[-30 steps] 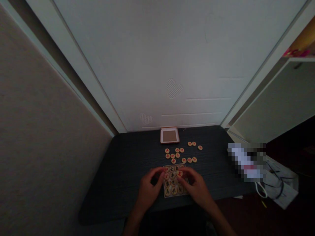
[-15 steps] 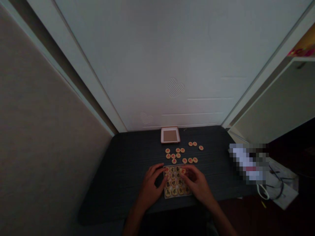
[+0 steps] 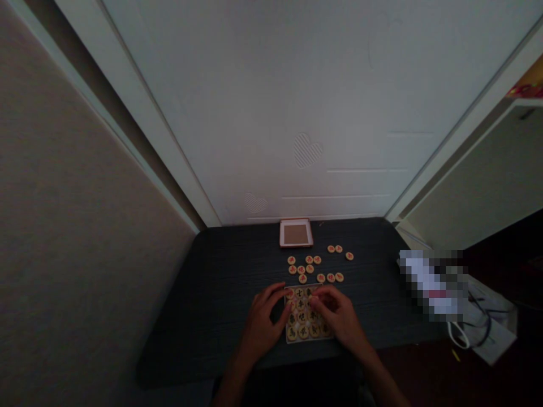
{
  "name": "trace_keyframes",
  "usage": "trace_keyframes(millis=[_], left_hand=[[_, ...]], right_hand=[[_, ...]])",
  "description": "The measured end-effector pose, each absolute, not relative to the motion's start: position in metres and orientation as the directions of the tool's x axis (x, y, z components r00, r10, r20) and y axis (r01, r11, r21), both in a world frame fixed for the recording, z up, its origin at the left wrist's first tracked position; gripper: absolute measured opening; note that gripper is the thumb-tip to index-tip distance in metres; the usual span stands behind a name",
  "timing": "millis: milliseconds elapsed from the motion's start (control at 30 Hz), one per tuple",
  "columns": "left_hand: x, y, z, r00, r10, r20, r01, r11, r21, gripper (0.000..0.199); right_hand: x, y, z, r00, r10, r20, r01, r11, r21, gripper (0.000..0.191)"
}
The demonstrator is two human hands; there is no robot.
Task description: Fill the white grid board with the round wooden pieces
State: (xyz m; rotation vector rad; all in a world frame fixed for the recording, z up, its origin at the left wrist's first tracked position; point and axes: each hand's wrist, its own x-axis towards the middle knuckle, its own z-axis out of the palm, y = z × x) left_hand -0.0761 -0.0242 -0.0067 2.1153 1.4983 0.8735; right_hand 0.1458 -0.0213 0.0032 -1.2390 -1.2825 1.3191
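Observation:
A shallow box point(image 3: 309, 340) of round Chinese chess pieces lies at the front of the dark table, with the pieces set in rows. At its left edge is my left hand point(image 3: 263, 316), thumb and forefinger apart, the tips over or touching red-marked pieces in the left column. My right hand point(image 3: 343, 319) reaches over the right side of the box, thumb and forefinger pinched on a chess piece point(image 3: 313, 300) that is mostly hidden. A black-marked piece point(image 3: 302, 332) shows in the front row. My right fingers cover part of the right column.
Several loose red-marked pieces point(image 3: 310, 269) lie beyond the box, with more point(image 3: 331, 278) to the right. A box lid point(image 3: 296, 246) sits against the white panel point(image 3: 254, 141) at the back. A blurred object point(image 3: 430, 285) and cables point(image 3: 483, 322) are at the right.
My right fingers have shifted slightly left and down over the box, and the red-marked piece seen at their tips is now mostly covered. The left hand has barely moved. The view has shifted slightly.

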Motion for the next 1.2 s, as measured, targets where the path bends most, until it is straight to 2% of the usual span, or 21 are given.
trace_keyframes(millis=[400, 867, 1200], left_hand=[[-0.077, -0.024, -0.008, 0.234, 0.94, 0.247, 0.69, -0.34, 0.639, 0.029], [-0.076, -0.024, -0.007, 0.237, 0.94, 0.247, 0.697, -0.342, 0.63, 0.029], [-0.077, -0.024, -0.01, 0.231, 0.939, 0.255, 0.696, -0.343, 0.631, 0.029]], right_hand=[[0.145, -0.018, -0.004, -0.104, 0.992, -0.068, 0.004, -0.068, -0.998, 0.033], [0.145, -0.019, -0.005, -0.136, 0.99, -0.026, -0.033, -0.031, -0.999, 0.024], [0.147, -0.017, -0.01, -0.116, 0.993, 0.018, 0.048, 0.024, -0.999, 0.022]])
